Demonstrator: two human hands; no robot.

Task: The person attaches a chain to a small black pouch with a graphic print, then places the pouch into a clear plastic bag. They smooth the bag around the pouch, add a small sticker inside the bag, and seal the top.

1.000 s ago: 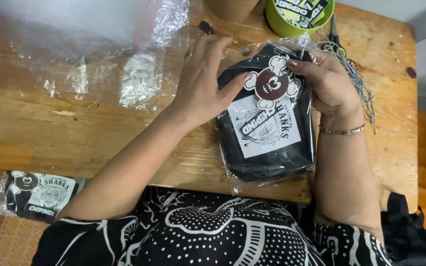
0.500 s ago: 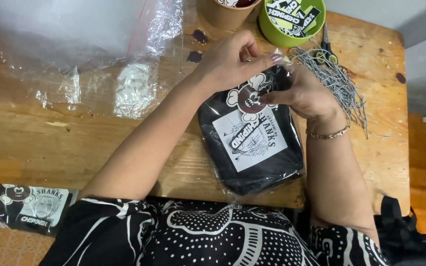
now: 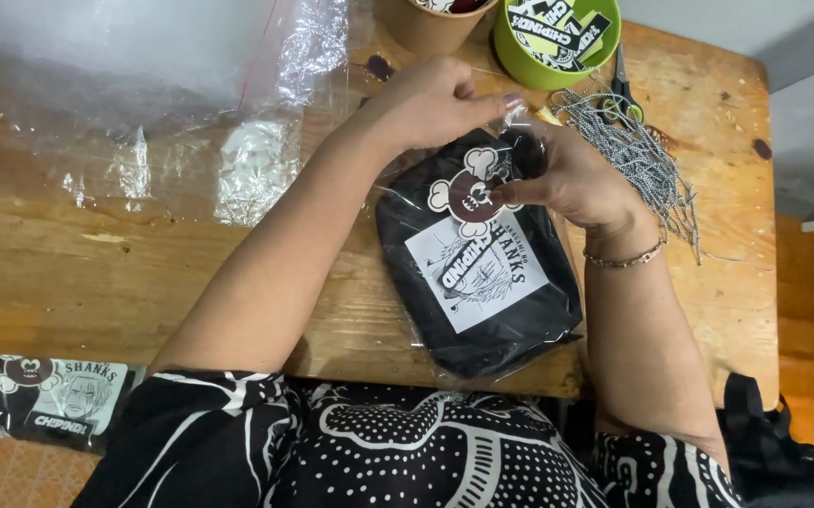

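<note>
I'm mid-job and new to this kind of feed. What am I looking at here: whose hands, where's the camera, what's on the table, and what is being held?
There is no machine here: a person works with two bare hands, filmed by one camera worn on the head, looking down. The left hand and right hand both pinch the top edge of a black folded garment in a clear plastic bag, which lies on the worn wooden table. Its front carries a white printed card and a round cartoon-skull sticker. Nearby lie loose clear plastic bags, a green round tub of stickers, a pile of silver ball chains and a second bagged garment at lower left.
</note>
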